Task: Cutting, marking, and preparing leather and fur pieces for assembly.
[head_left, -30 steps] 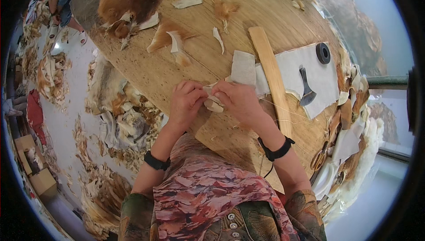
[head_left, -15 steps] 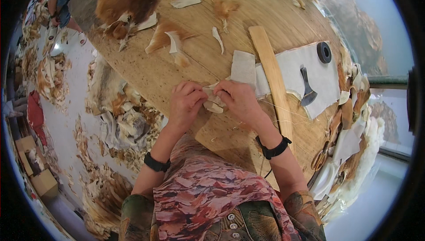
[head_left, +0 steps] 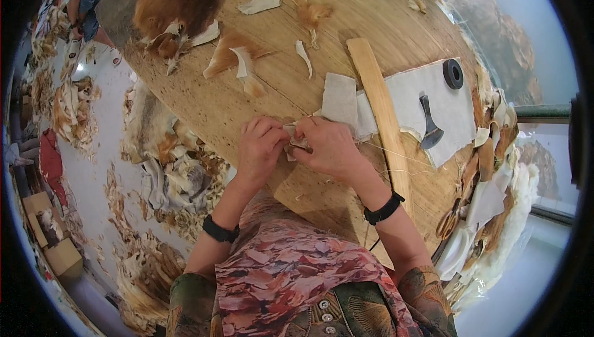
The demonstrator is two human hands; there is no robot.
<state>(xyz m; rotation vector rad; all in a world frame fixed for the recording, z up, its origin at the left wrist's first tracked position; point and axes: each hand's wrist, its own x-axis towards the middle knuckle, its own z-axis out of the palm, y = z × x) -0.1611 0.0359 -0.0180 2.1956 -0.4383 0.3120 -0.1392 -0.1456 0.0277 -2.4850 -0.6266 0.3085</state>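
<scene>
My left hand [head_left: 260, 150] and my right hand [head_left: 329, 146] meet over the near edge of the wooden table. Between them they pinch a small pale piece of hide [head_left: 289, 133], which the fingers largely cover. Whether a needle is in my right fingers cannot be made out. A thin thread [head_left: 391, 151] runs across the tabletop to the right of my right hand. Close beyond that hand lies a flat, pale grey-white hide piece [head_left: 340, 98].
A long wooden slat [head_left: 378, 99] lies across a pale hide sheet [head_left: 402, 93]. On that sheet are a fan-bladed knife [head_left: 429, 123] and a black ring-shaped roll [head_left: 453, 73]. Brown fur [head_left: 179, 3] and scraps occupy the far side; scissors [head_left: 448, 219] lie at right.
My right hand has turned over the small hide piece and shifted slightly left, covering more of it. My left hand stays nearly in place, still pinching.
</scene>
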